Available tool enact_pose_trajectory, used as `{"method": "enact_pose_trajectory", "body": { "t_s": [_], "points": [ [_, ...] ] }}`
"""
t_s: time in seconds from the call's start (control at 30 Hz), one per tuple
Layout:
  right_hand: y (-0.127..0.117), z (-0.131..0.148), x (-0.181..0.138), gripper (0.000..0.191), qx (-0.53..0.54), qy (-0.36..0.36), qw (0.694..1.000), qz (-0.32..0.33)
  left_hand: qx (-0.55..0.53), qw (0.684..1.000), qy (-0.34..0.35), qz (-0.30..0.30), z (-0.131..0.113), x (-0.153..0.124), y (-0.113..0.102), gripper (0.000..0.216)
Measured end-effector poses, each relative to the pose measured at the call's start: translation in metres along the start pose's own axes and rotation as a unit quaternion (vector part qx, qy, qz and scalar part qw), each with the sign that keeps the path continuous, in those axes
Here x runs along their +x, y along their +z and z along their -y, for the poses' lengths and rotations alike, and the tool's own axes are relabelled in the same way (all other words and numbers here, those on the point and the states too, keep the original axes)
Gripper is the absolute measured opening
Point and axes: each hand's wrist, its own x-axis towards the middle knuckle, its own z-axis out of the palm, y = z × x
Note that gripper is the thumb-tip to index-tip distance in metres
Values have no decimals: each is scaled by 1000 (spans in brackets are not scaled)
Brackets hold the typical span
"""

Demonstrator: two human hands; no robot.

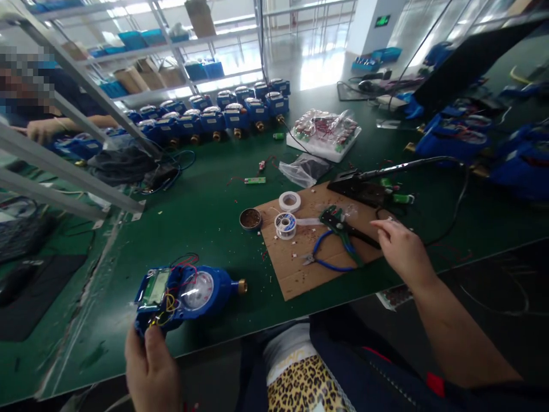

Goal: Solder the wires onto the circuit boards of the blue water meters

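Observation:
My left hand [152,366] grips the lower left corner of a blue water meter [221,289]. Its small display is exposed, red and yellow wires lie across it, and a brass fitting points right. My right hand [403,249] hovers over the right edge of a cardboard sheet [278,277], index finger stretched out, with no held object visible. Near it lie green-and-black wire strippers [338,226] and blue-handled cutters [328,264]. A solder spool [285,225], a roll of white tape [290,201] and a small round tin [250,219] stand left of these tools.
A row of blue meters [235,116] lines the back, beside a white foam tray [341,151] of parts. A green battery [255,180] lies mid-table. A soldering iron [398,167] rests at right, its cable trailing. Metal frame posts [77,183] and another person's hand [47,130] are at left.

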Motion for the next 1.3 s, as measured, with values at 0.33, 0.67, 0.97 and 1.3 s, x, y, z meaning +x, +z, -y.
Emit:
{"method": "enact_pose_trajectory", "body": {
  "t_s": [0.33, 0.67, 0.97, 1.3],
  "points": [
    [9, 71, -1, 16, 134, -151, 967, 153, 67, 997, -24, -14, -8, -31, -6, 79],
    [33, 32, 4, 29, 2, -68, 997, 27, 118, 993, -24, -5, -13, -30, -7, 98],
    [38, 63, 39, 30, 49, -108, 992, 52, 158, 985, 67, 1, -9, -31, -4, 96],
    [110, 159, 202, 30, 41, -235, 953, 188, 169, 977, 130, -14, -1, -31, -1, 73]
  ]
}}
